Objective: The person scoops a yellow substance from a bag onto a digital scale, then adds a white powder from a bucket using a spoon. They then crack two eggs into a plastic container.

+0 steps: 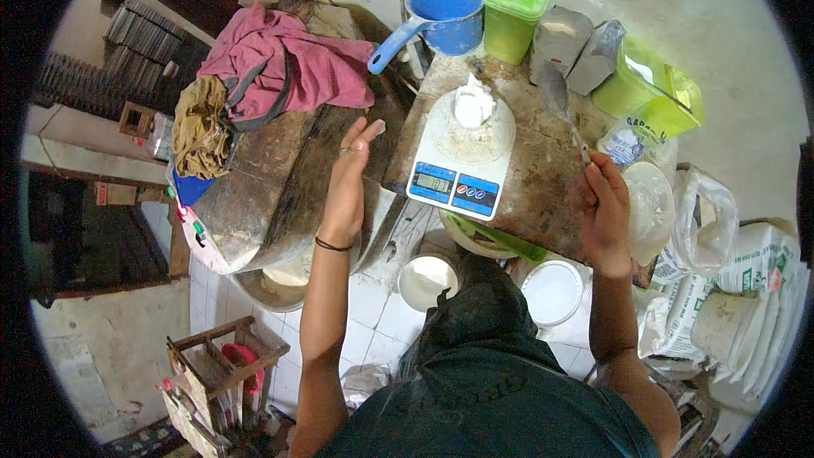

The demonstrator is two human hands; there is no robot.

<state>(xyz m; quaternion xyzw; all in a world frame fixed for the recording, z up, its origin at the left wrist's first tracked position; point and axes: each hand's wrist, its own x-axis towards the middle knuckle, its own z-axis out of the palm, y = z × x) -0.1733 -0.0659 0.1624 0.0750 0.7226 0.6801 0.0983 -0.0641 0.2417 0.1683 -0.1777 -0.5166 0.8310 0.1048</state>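
Observation:
A digital kitchen scale (463,168) lies on the wooden table (540,184), its display lit. On its round platform sits a lump of soft white paste (472,104). My left hand (350,187) is raised left of the scale, holding nothing, with white residue on a fingertip. To the right of the scale, my right hand (604,203) grips the handle of a spoon (554,94), whose whitened bowl points up towards the grey containers. A knotted plastic bag (620,145) of white material lies just beyond my right hand.
Along the table's far edge stand a blue plastic dipper (453,35), a green lidded container (514,22) and an open green container (636,98). A pink cloth (280,63) lies on the wooden surface at left. Below are a white bucket (427,283) and a white lid (552,292); sacks (687,292) stand right.

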